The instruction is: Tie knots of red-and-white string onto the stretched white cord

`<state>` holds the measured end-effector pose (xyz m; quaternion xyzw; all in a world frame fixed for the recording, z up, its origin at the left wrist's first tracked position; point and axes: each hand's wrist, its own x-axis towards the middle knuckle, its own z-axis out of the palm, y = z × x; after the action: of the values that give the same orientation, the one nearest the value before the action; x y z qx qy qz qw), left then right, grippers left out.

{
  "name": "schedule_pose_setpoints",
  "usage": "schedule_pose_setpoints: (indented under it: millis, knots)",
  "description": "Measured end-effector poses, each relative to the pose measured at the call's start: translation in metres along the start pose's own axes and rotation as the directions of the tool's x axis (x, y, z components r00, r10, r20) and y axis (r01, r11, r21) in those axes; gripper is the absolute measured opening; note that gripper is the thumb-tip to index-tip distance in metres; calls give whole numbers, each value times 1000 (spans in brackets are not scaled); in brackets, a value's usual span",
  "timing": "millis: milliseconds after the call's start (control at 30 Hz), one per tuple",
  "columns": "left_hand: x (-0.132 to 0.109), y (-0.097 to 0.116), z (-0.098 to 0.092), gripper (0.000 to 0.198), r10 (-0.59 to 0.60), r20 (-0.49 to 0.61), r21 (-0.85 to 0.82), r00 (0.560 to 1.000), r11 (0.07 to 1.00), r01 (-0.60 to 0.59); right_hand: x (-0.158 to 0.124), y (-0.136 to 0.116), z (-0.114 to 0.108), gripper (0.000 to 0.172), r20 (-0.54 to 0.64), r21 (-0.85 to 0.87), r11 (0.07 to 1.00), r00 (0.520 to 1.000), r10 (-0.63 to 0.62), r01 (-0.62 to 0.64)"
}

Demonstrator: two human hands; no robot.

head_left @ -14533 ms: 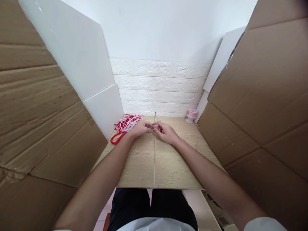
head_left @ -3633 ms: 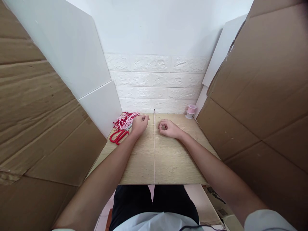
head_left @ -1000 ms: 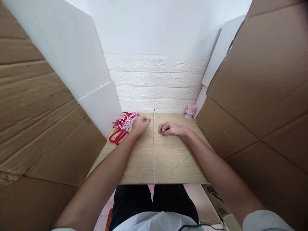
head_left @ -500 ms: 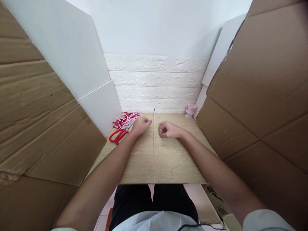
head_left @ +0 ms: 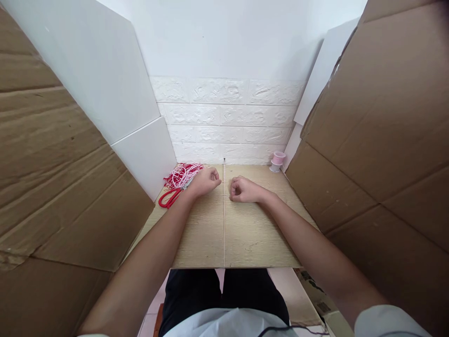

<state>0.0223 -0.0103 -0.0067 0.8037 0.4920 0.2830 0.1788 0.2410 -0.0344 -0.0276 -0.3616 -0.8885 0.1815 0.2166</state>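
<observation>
A thin pale cord (head_left: 224, 224) runs straight down the middle of the wooden table (head_left: 196, 248), from a small dark pin (head_left: 224, 159) at the back to the front edge. Its upper part looks thicker and knotted. Just left of this cord, my left hand (head_left: 206, 181) is closed in a pinch, fingertips almost at it. My right hand (head_left: 242, 189) is curled shut close on the other side. Whatever thin strand either hand pinches is too fine to make out. Red-handled scissors (head_left: 170, 198) lie left of my left hand, their blades partly hidden behind it.
A heap of red and white cords (head_left: 182, 175) lies at the back left. Two stacked thread spools (head_left: 278, 160), one pink, stand at the back right. Cardboard panels (head_left: 379, 140) flank both sides, and a white brick-pattern wall (head_left: 224, 114) closes the back.
My left hand has turned slightly, its thumb and finger now forming a rounder loop. My right hand has shifted a little left, towards the cord. The view has moved very slightly.
</observation>
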Motion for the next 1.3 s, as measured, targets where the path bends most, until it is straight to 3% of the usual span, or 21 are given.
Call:
schedule_pose_setpoints:
  millis: [300,500,667,833,1133,1300]
  knots:
    - [-2,0,-3,17,-28,230,33,973,999,21,1,-4,3,8,-33,-49,998,999,36,-38]
    - [-2,-1,-4,23,7,337,-75,941,997,20,3,-6,5,9,-49,-73,997,999,23,-26]
    - [-4,5,-3,25,52,384,-129,922,992,-2,4,-7,5,11,-42,-75,997,999,16,-19]
    - [-4,10,-3,19,35,452,-78,891,997,0,4,-7,5,13,-49,-63,997,998,31,-34]
    - [-6,11,-5,24,27,465,-65,885,998,3,3,-6,5,13,-46,-54,998,999,27,-30]
    - [-5,11,-6,17,19,474,-16,880,1000,-14,3,-6,5,13,-36,-56,998,999,41,-43]
